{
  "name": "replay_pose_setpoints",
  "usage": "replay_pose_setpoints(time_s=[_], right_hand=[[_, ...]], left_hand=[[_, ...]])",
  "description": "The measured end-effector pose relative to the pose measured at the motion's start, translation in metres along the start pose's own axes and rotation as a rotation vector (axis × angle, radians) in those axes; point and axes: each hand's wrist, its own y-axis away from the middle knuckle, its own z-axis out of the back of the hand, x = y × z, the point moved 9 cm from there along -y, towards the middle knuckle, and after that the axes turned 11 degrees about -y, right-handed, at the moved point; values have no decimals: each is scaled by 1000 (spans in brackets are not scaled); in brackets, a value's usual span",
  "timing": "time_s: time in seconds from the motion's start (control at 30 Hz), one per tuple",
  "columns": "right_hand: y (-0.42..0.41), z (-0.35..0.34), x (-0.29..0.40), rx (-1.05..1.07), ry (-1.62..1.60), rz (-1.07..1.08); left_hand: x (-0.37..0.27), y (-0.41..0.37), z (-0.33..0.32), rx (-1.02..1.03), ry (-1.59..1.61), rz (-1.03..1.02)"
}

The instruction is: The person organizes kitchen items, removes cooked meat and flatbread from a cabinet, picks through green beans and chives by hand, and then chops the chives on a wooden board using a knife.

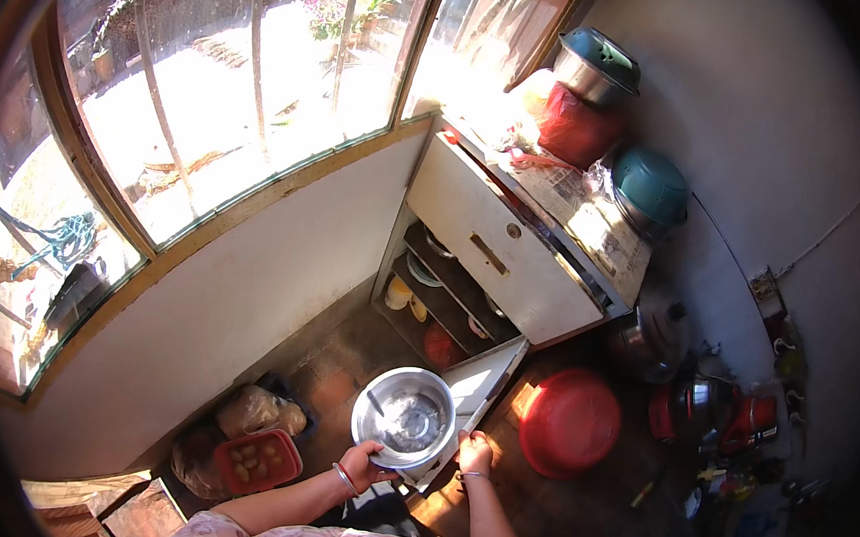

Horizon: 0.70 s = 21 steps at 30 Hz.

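Observation:
My left hand (367, 468) grips the near rim of a round metal bowl (432, 400). A metal utensil, perhaps a spoon, leans inside the bowl. To the right, my right hand (474, 453) holds the edge of a white cabinet door (473, 385), which stands swung open. Behind the door is a white wooden cabinet (471, 219) with a drawer front above dark shelves. On its shelves are a yellow container (398, 293), dishes and a red object (442, 346). The bowl hides part of the door.
Right of the door sits a red plastic basin (570, 423). A red tub of round produce (258, 461) and plastic bags (252, 412) lie by the left wall. On the newspaper-covered cabinet top are a green-lidded pot (650, 185) and a red bag (578, 125). Pots stand along the right wall.

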Motion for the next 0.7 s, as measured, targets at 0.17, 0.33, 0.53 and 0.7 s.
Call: replay_pose_setpoints(time_s=[0.17, 0.33, 0.53, 0.7], right_hand=[[-15, -64, 20, 363, -348, -395], [-63, -141, 65, 378, -340, -404], [-158, -217, 105, 136, -787, -348], [-215, -216, 128, -101, -555, -384]], left_hand=[[-29, -5, -1, 114, 135, -19], [-145, -28, 16, -50, 276, -480], [-239, -57, -7, -117, 138, -595], [-209, -51, 14, -76, 222, -579]])
